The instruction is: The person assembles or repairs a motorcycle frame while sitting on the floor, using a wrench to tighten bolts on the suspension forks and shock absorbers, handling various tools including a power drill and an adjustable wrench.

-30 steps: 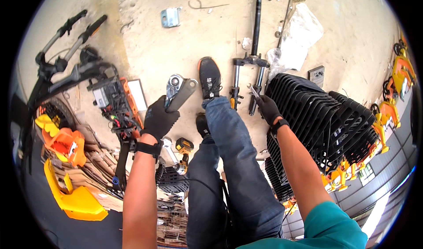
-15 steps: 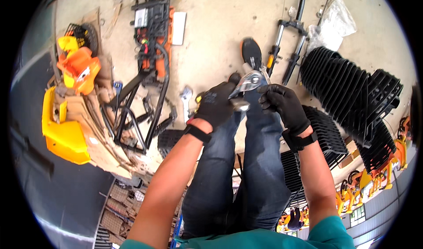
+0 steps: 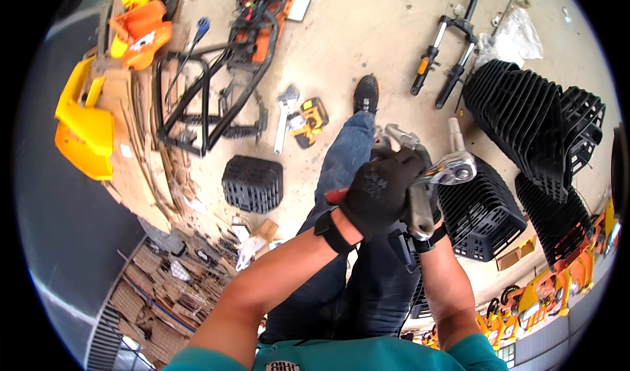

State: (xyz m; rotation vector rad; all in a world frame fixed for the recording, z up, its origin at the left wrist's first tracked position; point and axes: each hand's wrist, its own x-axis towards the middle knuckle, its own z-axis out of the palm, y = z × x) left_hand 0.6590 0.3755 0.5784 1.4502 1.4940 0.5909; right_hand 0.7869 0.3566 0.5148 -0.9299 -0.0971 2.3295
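Both of my hands, in black gloves, meet in front of my right thigh. My left hand (image 3: 384, 190) is closed round a silver ratchet wrench (image 3: 457, 167); its head with a socket sticks out to the right and a red handle end shows at the wrist. Largely behind it, my right hand (image 3: 433, 203) appears closed on a silver wrench (image 3: 420, 217), whose handle end with a hole points toward me. A silver tool head (image 3: 401, 135) sticks out beyond the fingers. Most of the right fingers are hidden.
On the floor ahead lie an adjustable wrench (image 3: 283, 121) and a yellow-black cordless drill (image 3: 308, 121). A black vehicle frame (image 3: 216, 102) and yellow panels (image 3: 85, 128) stand left. A black grille basket (image 3: 252, 184) sits nearer. To the right are a front fork (image 3: 453, 49) and stacked black racks (image 3: 518, 115).
My hands have come together and moved right and nearer; the left one brought the ratchet wrench along. The view has shifted, and the drill and small basket show fully now.
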